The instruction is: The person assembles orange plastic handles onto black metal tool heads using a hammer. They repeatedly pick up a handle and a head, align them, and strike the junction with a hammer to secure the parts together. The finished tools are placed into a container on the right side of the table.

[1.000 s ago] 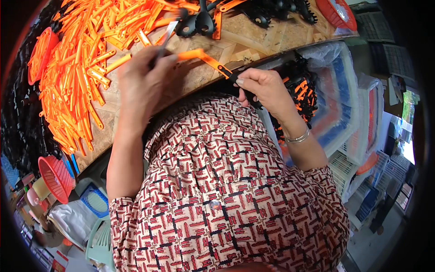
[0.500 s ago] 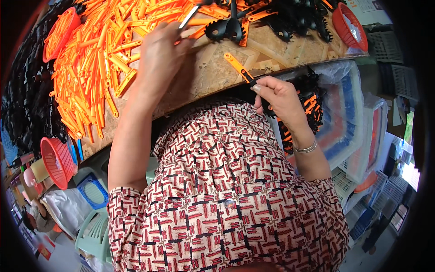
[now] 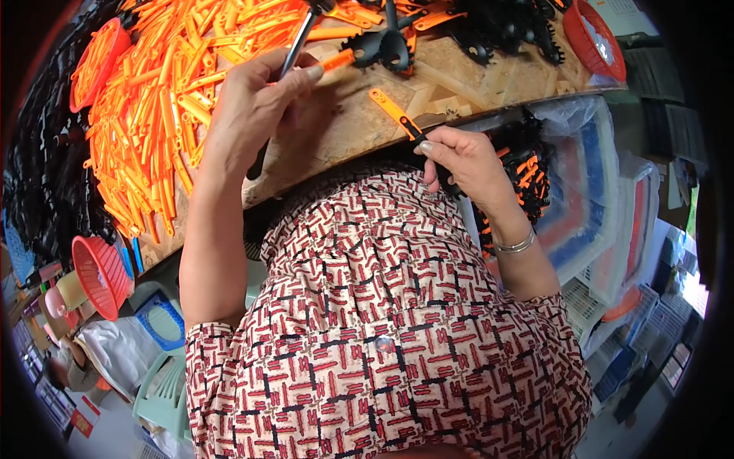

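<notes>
My left hand is closed round the metal shaft of a hammer, whose black head rises at the top edge and whose black grip hangs below the palm. At its fingertips is an orange handle strip; whether they pinch it cannot be made out. My right hand pinches the black end of a utensil handle with an orange strip set on it, held at the table's near edge. The rest of that utensil is hidden behind the hand. Black toothed spaghetti servers lie beyond, between the hands.
Orange strips are heaped on the worn wooden table at left. Red baskets stand at the right end and at far left; another red basket is lower left. Black utensils pile up at far right. Below the right edge sits a plastic-lined crate.
My left hand has drawn back toward me and left, bringing the hammer more upright, its black grip now showing. An orange strip now shows at its fingertips. My right hand has shifted slightly left.
</notes>
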Demonstrator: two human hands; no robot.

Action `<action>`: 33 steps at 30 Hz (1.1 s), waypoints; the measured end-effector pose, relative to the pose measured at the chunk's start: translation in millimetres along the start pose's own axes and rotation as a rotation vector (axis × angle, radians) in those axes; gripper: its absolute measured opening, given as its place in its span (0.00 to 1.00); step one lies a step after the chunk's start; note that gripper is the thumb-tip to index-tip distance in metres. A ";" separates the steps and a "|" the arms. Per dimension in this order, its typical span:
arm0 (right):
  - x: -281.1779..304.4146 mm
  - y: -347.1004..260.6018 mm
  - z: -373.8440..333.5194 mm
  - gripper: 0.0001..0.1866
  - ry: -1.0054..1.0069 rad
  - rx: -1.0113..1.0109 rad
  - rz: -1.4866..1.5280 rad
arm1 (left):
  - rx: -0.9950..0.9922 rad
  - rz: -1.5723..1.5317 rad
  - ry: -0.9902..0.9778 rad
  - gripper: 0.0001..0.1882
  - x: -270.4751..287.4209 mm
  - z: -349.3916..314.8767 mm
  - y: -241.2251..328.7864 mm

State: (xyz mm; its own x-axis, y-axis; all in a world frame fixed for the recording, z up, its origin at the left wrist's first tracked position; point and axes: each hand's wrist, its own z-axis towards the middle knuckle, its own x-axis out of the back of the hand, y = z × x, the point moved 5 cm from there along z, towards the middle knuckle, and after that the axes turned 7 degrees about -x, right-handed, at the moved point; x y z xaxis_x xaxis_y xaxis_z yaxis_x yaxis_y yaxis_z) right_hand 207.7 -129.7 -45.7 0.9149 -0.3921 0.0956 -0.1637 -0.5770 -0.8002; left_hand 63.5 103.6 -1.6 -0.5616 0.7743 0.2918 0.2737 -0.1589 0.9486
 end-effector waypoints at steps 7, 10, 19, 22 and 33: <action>-1.2 -1.0 0.2 0.12 -0.012 -0.024 -0.001 | 0.048 -0.245 -0.197 0.10 -56.9 -9.4 -6.0; -2.4 -1.5 0.0 0.12 -0.010 -0.026 0.020 | 0.015 -0.116 -0.236 0.07 -70.0 -6.3 -3.2; -1.7 -0.2 4.8 0.13 -0.071 -0.024 0.005 | -0.247 0.304 -0.322 0.09 -82.3 5.4 11.4; -1.7 4.5 8.5 0.14 -0.086 -0.005 0.027 | -0.442 0.432 -0.287 0.10 -83.2 6.4 18.4; -8.2 5.5 14.2 0.20 -0.025 -0.048 0.067 | -0.504 0.369 -0.074 0.14 -62.8 -12.4 18.6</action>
State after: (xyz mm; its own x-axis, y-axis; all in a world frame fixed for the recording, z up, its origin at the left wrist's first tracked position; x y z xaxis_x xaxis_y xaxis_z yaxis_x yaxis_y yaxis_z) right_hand 204.5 -119.5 -59.3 0.9101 -0.4135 0.0274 -0.2421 -0.5842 -0.7747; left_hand 94.2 44.4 -0.8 -0.4393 0.6508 0.6193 0.0278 -0.6792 0.7335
